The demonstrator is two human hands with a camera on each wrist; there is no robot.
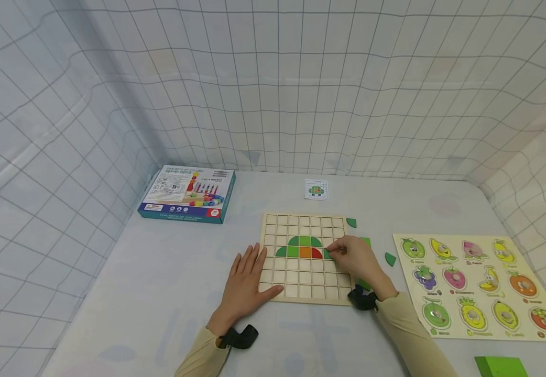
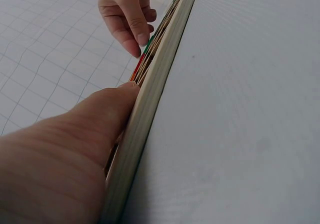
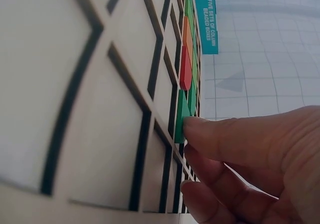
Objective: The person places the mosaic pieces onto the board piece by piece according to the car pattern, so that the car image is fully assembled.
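One green piece is pinched by the right hand at the grid board, beside the red piece, toward the right edge; whether it is seated cannot be told. The left hand lies with straight fingers beside the left edge, thumb by the near-left corner.

Your left hand lies spread at the left edge of the gridded board, while your right hand pinches a green piece beside the red piece. Next to that red one sits an orange square. Beyond the board you have a pattern card, a boxed set to its left, and a fruit puzzle at your right.
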